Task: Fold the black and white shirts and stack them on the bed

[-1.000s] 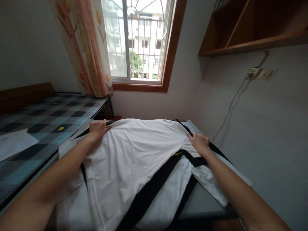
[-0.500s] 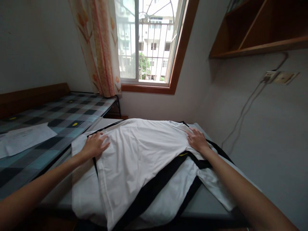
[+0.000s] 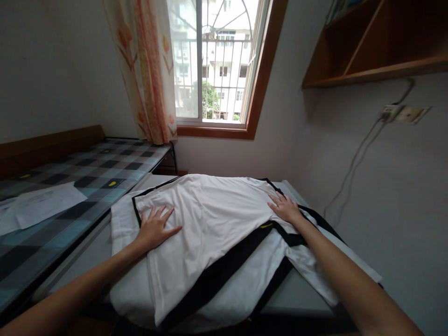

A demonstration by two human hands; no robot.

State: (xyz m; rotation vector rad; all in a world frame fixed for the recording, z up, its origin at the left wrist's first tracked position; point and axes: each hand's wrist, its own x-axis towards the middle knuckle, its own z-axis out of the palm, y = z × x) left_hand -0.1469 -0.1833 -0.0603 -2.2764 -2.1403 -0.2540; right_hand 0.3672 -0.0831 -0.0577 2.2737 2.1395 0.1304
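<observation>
A white shirt [image 3: 213, 210] with black side panels and black trim lies spread over the table [image 3: 290, 294], partly folded, with wrinkles running down its middle. My left hand [image 3: 157, 227] rests on the left part of the white cloth, fingers spread and palm down. On the right, near the black-edged sleeve, my right hand [image 3: 285, 207] lies on the shirt with its fingers stretched out. A small yellow mark [image 3: 266, 226] shows on the black panel. White cloth layers hang over the table's front edge.
To the left stands a bed with a checked mattress [image 3: 87, 168] and white papers [image 3: 45, 205] on it. A flowered curtain [image 3: 150, 70] hangs by the barred window. A wooden shelf [image 3: 378, 77], a socket [image 3: 392, 112] and cables [image 3: 353, 163] are on the right wall.
My left hand has moved right and toward me across the cloth, away from the far-left corner, and its fingers are more spread. My right hand stays in nearly the same place.
</observation>
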